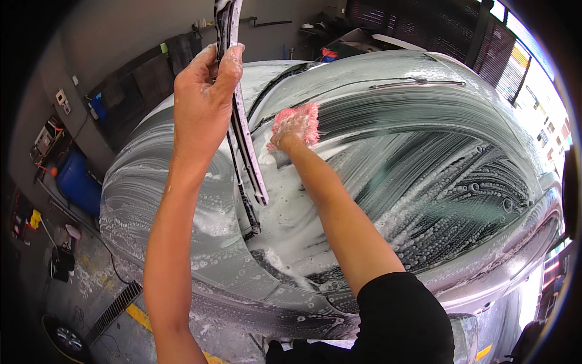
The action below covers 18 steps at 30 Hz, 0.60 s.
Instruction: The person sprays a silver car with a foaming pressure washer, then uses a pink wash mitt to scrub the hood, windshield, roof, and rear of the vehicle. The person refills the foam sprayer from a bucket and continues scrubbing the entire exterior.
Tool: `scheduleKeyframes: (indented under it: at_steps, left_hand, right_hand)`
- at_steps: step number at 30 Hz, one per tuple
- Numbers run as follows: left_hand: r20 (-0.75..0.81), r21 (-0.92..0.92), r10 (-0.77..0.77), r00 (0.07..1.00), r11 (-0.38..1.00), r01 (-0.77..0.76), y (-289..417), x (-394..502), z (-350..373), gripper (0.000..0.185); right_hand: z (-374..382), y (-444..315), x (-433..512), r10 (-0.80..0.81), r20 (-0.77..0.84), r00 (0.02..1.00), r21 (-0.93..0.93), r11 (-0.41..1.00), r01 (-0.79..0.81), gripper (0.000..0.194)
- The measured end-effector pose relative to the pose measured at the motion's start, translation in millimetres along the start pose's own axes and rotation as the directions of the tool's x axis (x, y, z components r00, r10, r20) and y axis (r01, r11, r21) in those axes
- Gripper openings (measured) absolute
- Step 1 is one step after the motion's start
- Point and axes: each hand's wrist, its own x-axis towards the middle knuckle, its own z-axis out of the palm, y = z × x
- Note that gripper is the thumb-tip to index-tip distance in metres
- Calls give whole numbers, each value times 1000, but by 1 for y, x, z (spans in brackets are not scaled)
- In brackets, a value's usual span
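My left hand (pixel 202 88) grips a soapy windshield wiper (pixel 248 145), raised off the glass. Its upper end runs out of the picture above my fist, and its black arm (pixel 243 195) reaches down to the cowl. Under my right hand (pixel 291 129) lies a pink chenille wash mitt or sponge (pixel 309 119), pressed to the lower part of the windshield. Thick white foam covers the glass around it and the cowl (pixel 291 204). Foam streaks mark the windshield (pixel 386 118) and the car hood (pixel 182 182). My right fingers are partly hidden in suds and pile.
A second wiper (pixel 418 84) stands along the far side of the car. To the left are a blue barrel (pixel 79 179), a black bucket (pixel 61 264), a floor drain grate (pixel 116 305) and a car wheel (pixel 66 336). Dark slatted shutters (pixel 413 32) close off the back right.
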Motion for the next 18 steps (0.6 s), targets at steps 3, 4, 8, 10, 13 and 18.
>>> scheduleKeyframes:
  at_steps: [3,4,8,10,13,18]
  left_hand:
    - [-41,-3,13,999,1000,-13,-2,-3,-17,37]
    - [-19,-28,-13,1000,1000,13,-4,-2,-17,38]
    - [-98,6,-10,995,1000,10,-13,-3,-26,39]
    - [-164,28,-19,986,999,24,-15,-10,-42,38]
    - [-252,-24,-42,967,999,38,-19,-14,-75,37]
    - [-257,-150,-74,963,988,36,-23,-19,-63,36]
  right_hand:
    - [-2,-77,-46,-209,74,975,-86,973,215,84]
    - [4,-89,-59,-261,60,963,-111,957,266,84]
    - [28,-92,-119,-658,35,752,-10,752,659,78]
    - [24,-50,-149,-789,75,609,79,614,786,78]
    - [-42,89,-150,-754,100,649,112,656,746,81]
    - [-152,421,-207,50,23,999,-142,989,-46,72]
